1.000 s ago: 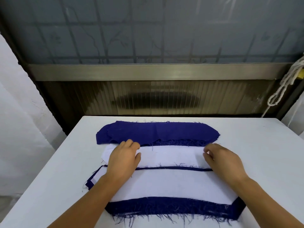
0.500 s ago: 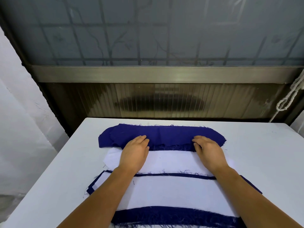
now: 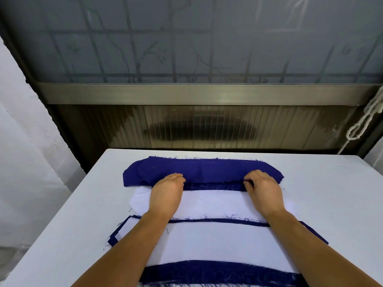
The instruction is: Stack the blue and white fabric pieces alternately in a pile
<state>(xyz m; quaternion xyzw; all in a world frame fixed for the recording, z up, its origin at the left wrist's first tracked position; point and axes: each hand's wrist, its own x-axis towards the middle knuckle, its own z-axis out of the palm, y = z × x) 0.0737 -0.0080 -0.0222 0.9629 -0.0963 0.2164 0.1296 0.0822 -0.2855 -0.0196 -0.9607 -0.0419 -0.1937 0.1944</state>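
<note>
On the white table (image 3: 78,235) nearest the person lies a started pile (image 3: 217,247), white on top with blue edges peeping out underneath, so several layers look already alternated. Beyond it sits a stack of white pieces (image 3: 211,200), and farthest back the blue pieces (image 3: 207,169). Both hands are at the near frayed edge of the blue stack: the left hand (image 3: 165,192) has its fingers curled onto the cloth, and the right hand (image 3: 263,190) pinches the edge. Judging by this, a blue layer comes next, with plenty still unstacked.

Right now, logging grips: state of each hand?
Left hand: pinching the blue fabric stack's near edge.
Right hand: pinching that same edge.
</note>
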